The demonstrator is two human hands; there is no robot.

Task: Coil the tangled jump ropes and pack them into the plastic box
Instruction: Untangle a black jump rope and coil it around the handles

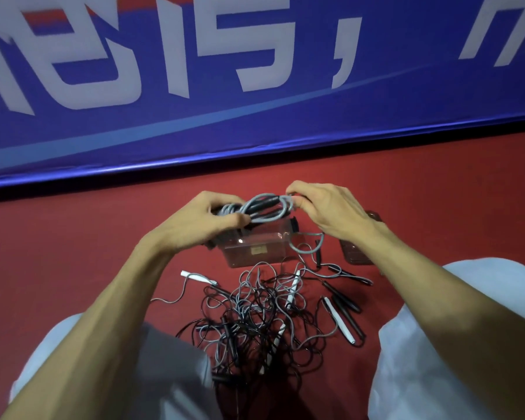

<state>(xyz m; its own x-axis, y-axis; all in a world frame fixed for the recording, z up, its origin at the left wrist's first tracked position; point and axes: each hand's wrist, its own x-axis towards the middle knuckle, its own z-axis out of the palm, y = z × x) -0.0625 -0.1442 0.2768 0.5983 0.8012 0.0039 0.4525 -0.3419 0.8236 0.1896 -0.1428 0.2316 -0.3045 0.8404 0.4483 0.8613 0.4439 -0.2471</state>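
Observation:
A coiled grey jump rope with black handles is held in the air just above the clear plastic box on the red floor. My left hand grips the coil's left end, thumb over the loops. My right hand pinches the coil's right end. A tangled heap of black and grey ropes with black and white handles lies on the floor in front of the box, between my knees.
A clear lid lies on the floor right of the box, partly behind my right forearm. A blue banner wall with large white characters runs along the back. My knees in light trousers flank the heap.

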